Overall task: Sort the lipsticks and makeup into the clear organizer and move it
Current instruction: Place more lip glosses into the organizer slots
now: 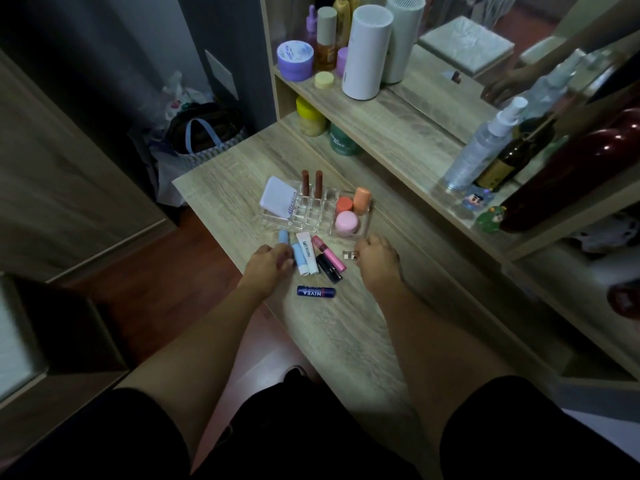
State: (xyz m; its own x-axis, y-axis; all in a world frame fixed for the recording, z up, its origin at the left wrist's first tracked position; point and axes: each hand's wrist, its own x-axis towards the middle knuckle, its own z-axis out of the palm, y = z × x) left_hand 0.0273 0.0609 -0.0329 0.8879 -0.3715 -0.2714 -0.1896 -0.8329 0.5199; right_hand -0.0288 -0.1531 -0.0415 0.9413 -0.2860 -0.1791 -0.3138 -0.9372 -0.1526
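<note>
The organizer (313, 211) stands on the wooden bench (346, 323). It holds two brown lipsticks (311, 183) upright at the back, a white compact (278, 199) on its left and three round pots (349, 211) on its right. Loose tubes (313, 259) lie just in front (one Nivea stick (316, 292) nearer). Left hand (268, 268) touches a blue tube (298, 259); whether its grip has closed cannot be told. Right hand (377, 263) rests beside the organizer, grip loose, holding nothing.

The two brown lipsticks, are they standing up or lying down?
Standing up. Both brown lipsticks are upright, side by side, in back slots of the clear organizer, rising above its rim.
</note>
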